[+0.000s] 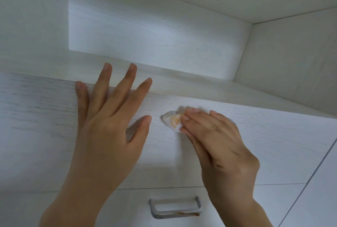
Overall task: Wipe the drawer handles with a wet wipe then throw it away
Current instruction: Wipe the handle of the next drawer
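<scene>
- White wood-grain covers the upper drawer front, and my left hand lies flat against it, gripping nothing.
- Its fingers are spread wide and straight, with the tips reaching over the drawer's top edge and the thumb stretched out to the side.
- My right hand presses the wet wipe onto the upper drawer handle; only a small grey end of that handle shows at the wipe's left.
- The fingers lie close together and nearly straight on top of the wipe; my thumb is hidden beneath the hand.
- The wipe is bunched under my fingertips and carries an orange-brown stain on the part that sticks out to the left.
- My two hands are near each other but apart, the left thumb pointing toward the wipe.
- Below, the lower drawer handle is a grey metal bar, untouched, with rusty spots along its front edge.
- Above the drawers there is an open white niche.
</scene>
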